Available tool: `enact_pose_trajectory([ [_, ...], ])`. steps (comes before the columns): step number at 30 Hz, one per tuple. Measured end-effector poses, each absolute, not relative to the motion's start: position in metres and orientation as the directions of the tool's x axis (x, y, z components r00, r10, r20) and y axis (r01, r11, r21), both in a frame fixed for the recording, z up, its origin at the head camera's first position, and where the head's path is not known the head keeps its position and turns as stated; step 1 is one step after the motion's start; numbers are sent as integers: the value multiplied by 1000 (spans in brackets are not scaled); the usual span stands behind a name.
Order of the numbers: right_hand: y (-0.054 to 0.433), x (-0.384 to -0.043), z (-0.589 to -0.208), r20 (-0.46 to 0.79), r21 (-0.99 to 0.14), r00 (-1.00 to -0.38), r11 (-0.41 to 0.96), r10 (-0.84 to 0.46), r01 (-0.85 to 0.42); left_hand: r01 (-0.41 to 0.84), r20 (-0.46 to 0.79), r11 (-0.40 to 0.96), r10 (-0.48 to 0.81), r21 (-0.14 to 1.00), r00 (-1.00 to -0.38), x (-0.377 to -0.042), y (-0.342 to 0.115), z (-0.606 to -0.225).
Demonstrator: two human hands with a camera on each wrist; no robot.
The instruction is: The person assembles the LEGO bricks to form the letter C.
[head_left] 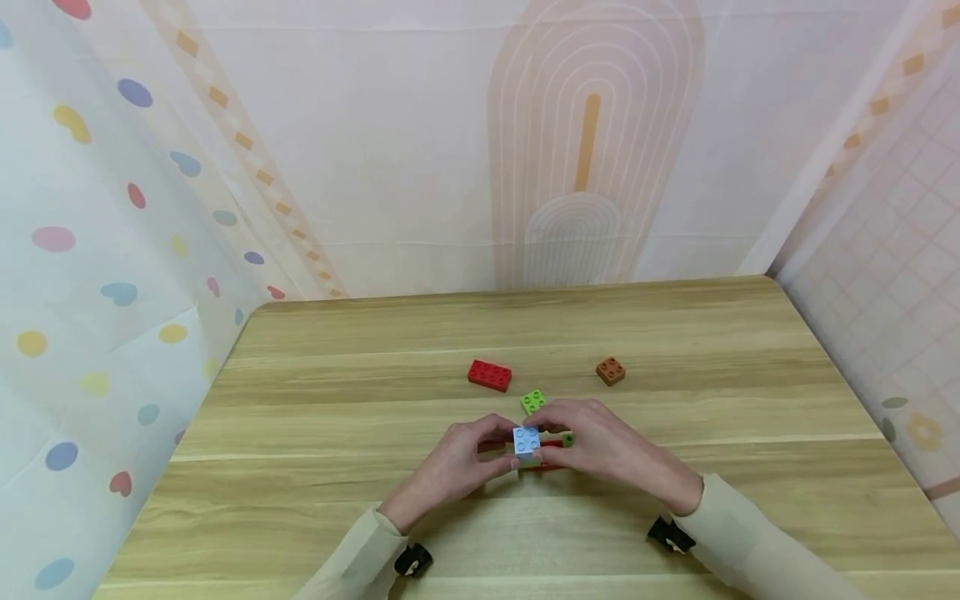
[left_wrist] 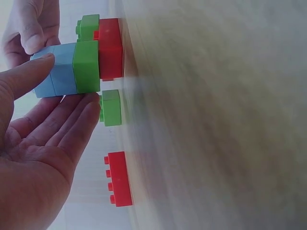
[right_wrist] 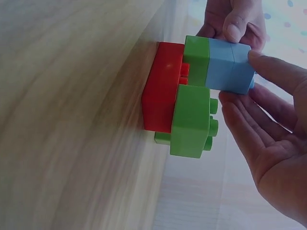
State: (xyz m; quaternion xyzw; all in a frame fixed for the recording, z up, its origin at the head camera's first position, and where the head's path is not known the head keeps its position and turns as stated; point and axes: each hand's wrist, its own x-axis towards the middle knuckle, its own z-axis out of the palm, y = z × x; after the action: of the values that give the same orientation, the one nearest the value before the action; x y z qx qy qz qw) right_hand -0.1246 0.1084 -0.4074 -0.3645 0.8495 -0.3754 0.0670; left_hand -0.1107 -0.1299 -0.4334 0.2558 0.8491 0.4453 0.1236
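Note:
In the head view my left hand (head_left: 461, 458) and right hand (head_left: 600, 437) meet at a small build, pinching its light blue top brick (head_left: 527, 439) from either side between thumb and fingers. Under that one sits a second light blue brick (left_wrist: 64, 69), then a green brick (left_wrist: 86, 67), stacked at one end of a red brick (left_wrist: 110, 50) that lies on the table. A second green brick (right_wrist: 189, 122) with bare studs sits at the red brick's other end, beside the stack. From above, my right fingers cover part of the red brick.
Beyond the hands lie a loose lime green brick (head_left: 533, 403), a longer red brick (head_left: 490, 375) to the left and a small brown brick (head_left: 611, 372) to the right. The wooden table (head_left: 337, 367) ends at a patterned cloth backdrop (head_left: 390, 167).

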Motion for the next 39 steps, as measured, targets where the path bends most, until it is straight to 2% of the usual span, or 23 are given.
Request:
enact_pose_trajectory([
  [5, 113, -124, -409, 148, -701, -730, 450, -667, -553, 322, 13, 483, 540, 814, -841, -110, -129, -432],
  [9, 120, -123, -409, 144, -703, -757, 472, -637, -531, 326, 21, 480, 538, 815, -842, -109, -129, -432],
  [23, 145, -129, -407, 219, -653, -818, 543, -532, -528, 320, 75, 432, 495, 843, -866, -105, -123, -428],
  [39, 173, -147, -406, 295, -603, -827, 578, -480, -550, 292, 39, 470, 477, 833, -878, -103, -120, -425],
])
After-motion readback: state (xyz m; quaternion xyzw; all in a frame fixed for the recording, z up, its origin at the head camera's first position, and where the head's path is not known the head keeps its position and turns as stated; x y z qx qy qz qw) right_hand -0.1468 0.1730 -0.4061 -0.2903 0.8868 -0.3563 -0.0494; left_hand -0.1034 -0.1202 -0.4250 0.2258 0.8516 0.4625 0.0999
